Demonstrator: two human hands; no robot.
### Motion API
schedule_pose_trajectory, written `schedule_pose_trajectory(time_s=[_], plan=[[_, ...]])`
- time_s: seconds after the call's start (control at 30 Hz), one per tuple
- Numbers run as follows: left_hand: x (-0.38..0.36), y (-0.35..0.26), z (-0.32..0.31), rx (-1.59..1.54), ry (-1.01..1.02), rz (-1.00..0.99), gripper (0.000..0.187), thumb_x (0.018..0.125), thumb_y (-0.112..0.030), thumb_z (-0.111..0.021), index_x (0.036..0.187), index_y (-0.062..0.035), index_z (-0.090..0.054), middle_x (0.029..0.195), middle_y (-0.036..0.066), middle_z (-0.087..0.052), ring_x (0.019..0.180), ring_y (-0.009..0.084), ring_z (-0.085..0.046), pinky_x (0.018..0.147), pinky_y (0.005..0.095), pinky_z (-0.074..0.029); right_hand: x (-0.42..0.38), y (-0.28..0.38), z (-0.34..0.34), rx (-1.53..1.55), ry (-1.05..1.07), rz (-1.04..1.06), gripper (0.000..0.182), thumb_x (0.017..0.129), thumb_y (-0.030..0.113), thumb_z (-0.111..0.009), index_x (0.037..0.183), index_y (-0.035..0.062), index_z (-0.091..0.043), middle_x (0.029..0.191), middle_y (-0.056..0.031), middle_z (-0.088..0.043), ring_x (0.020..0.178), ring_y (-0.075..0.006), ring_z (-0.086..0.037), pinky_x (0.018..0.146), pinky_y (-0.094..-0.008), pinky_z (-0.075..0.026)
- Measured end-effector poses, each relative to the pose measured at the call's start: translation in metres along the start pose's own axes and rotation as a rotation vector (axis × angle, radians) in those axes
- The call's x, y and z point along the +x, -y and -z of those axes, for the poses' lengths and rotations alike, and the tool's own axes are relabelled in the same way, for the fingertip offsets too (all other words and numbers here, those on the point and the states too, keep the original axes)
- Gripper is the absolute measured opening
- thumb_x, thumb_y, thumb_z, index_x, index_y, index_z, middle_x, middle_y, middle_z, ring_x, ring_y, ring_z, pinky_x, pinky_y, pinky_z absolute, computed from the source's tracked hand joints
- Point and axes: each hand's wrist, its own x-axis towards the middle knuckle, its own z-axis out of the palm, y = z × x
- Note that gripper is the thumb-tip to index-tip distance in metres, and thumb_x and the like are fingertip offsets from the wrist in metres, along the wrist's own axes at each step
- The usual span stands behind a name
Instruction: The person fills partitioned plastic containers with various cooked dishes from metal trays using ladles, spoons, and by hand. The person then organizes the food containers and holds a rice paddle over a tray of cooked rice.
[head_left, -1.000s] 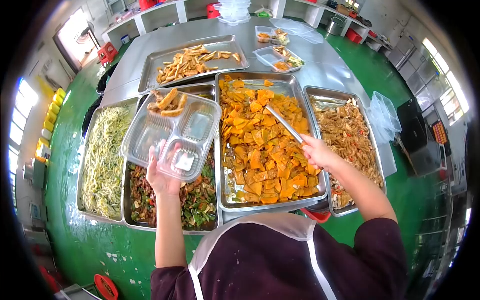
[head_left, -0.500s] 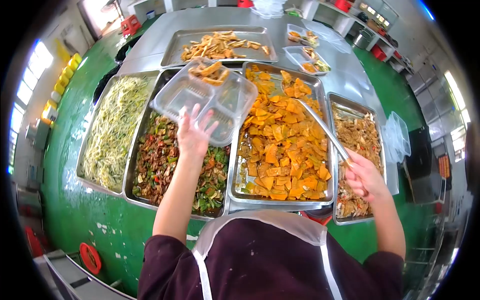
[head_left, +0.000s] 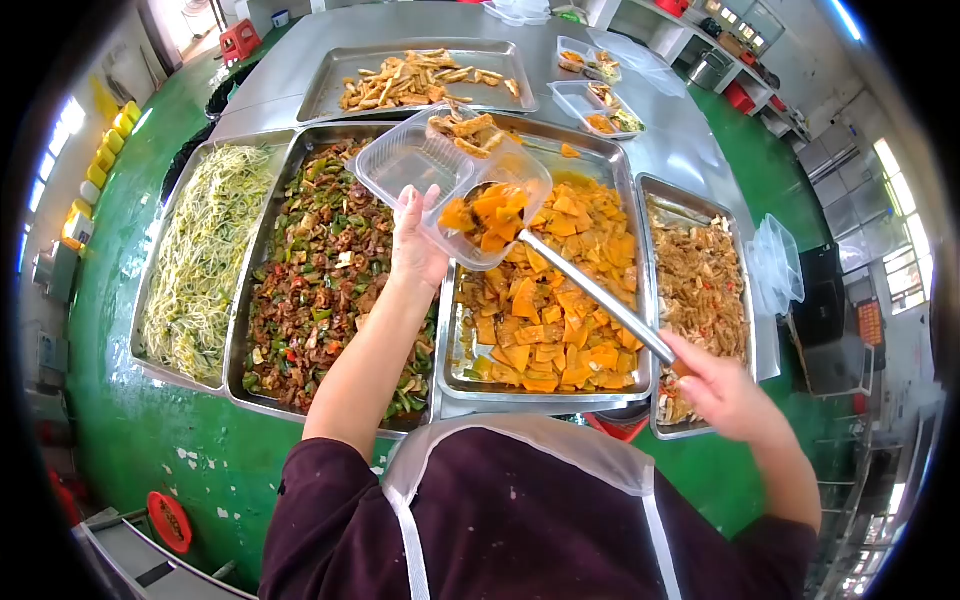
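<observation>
- Clear divided container (head_left: 410, 150): rested on the left hand (head_left: 420, 248), above the trays; fried strips (head_left: 468, 130) lay in one compartment.
- Ladle (head_left: 600, 295): handle gripped in the right hand (head_left: 722, 392); bowl held orange pieces (head_left: 497, 212) at another compartment.
- Desk (head_left: 262, 98): carried the food trays (head_left: 545, 398).

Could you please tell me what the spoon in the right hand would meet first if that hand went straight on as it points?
Probably the clear container, as the loaded end of the spoon lies over or in it; exact depth is unclear.
</observation>
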Motion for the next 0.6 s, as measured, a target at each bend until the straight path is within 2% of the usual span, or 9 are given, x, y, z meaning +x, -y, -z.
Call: schedule_pose_trajectory(time_s=[0.1, 0.13, 0.17, 0.2, 0.27, 0.37, 0.53, 0.6], plan=[[0.003, 0.011, 0.002, -0.133, 0.031, 0.056, 0.085, 0.074, -0.049, -0.07, 0.133, -0.0015, -0.031, 0.133, 0.017, -0.041, 0.124, 0.0344, -0.039, 0.103, 0.0534, -0.03, 0.001, -0.009, -0.021, -0.409, -0.23, 0.293, 0.053, 0.084, 0.003, -0.052, 0.136, 0.007, -0.041, 0.082, -0.0135, -0.058, 0.061, -0.0265, -0.057, 0.057, -0.0345, -0.048], [0.002, 0.013, 0.0, -0.174, 0.019, 0.066, 0.081, 0.075, -0.048, -0.07, 0.131, -0.0035, -0.034, 0.133, 0.017, -0.04, 0.124, 0.0346, -0.038, 0.103, 0.0542, -0.029, -0.001, -0.01, -0.029, -0.5, -0.276, 0.279, 0.051, 0.083, 0.004, -0.052, 0.134, 0.0076, -0.044, 0.077, -0.0125, -0.054, 0.058, -0.0288, -0.056, 0.051, -0.0355, -0.047], [-0.003, 0.012, -0.009, -0.216, 0.007, 0.076, 0.076, 0.075, -0.048, -0.07, 0.129, -0.0056, -0.036, 0.133, 0.017, -0.04, 0.125, 0.0349, -0.038, 0.104, 0.0549, -0.028, -0.003, -0.011, -0.034, -0.616, -0.295, 0.262, 0.052, 0.083, 0.005, -0.053, 0.134, 0.0077, -0.044, 0.074, -0.0114, -0.052, 0.056, -0.0268, -0.056, 0.049, -0.0351, -0.046], [-0.011, 0.014, -0.02, -0.271, -0.088, 0.008, 0.059, 0.076, -0.043, -0.071, 0.118, -0.0131, -0.042, 0.133, 0.016, -0.04, 0.125, 0.0355, -0.038, 0.105, 0.0572, -0.026, -0.005, -0.012, -0.038, -0.733, -0.316, 0.246, 0.052, 0.083, 0.005, -0.053, 0.134, 0.0079, -0.044, 0.072, -0.0104, -0.05, 0.054, -0.0248, -0.055, 0.047, -0.0347, -0.046], [-0.018, 0.012, -0.025, -0.354, -0.045, 0.059, 0.051, 0.076, -0.04, -0.071, 0.111, -0.0155, -0.044, 0.133, 0.015, -0.041, 0.125, 0.0356, -0.038, 0.106, 0.0579, -0.026, -0.006, -0.024, -0.042, -0.939, -0.4, 0.272, 0.052, 0.081, 0.007, -0.054, 0.133, 0.0079, -0.047, 0.069, -0.0073, -0.045, 0.048, -0.0184, -0.052, 0.042, -0.0322, -0.043], [-0.022, 0.01, -0.026, -0.397, 0.005, 0.07, 0.047, 0.077, -0.038, -0.071, 0.109, -0.0169, -0.045, 0.134, 0.014, -0.04, 0.125, 0.0354, -0.038, 0.106, 0.0577, -0.026, -0.01, -0.039, -0.046, -0.939, -0.496, 0.305, 0.051, 0.08, 0.006, -0.054, 0.131, 0.0067, -0.049, 0.069, -0.0065, -0.044, 0.049, -0.018, -0.051, 0.042, -0.0312, -0.043], [-0.03, 0.006, -0.036, -0.401, 0.039, 0.036, 0.043, 0.075, -0.032, -0.072, 0.108, -0.0172, -0.049, 0.131, 0.014, -0.043, 0.123, 0.0356, -0.04, 0.105, 0.0565, -0.028, -0.017, -0.048, -0.044, -0.964, -0.51, 0.368, 0.049, 0.081, 0.003, -0.053, 0.13, 0.0043, -0.049, 0.069, -0.007, -0.045, 0.05, -0.018, -0.051, 0.043, -0.0309, -0.043], [-0.022, 0.011, -0.024, -0.362, 0.095, -0.05, 0.04, 0.073, -0.029, -0.074, 0.106, -0.0177, -0.053, 0.128, 0.013, -0.046, 0.121, 0.0359, -0.043, 0.104, 0.0563, -0.031, -0.018, -0.054, -0.043, -0.923, -0.532, 0.363, 0.049, 0.082, 0.003, -0.053, 0.13, 0.0036, -0.048, 0.07, -0.008, -0.048, 0.052, -0.0191, -0.052, 0.045, -0.0315, -0.044]])
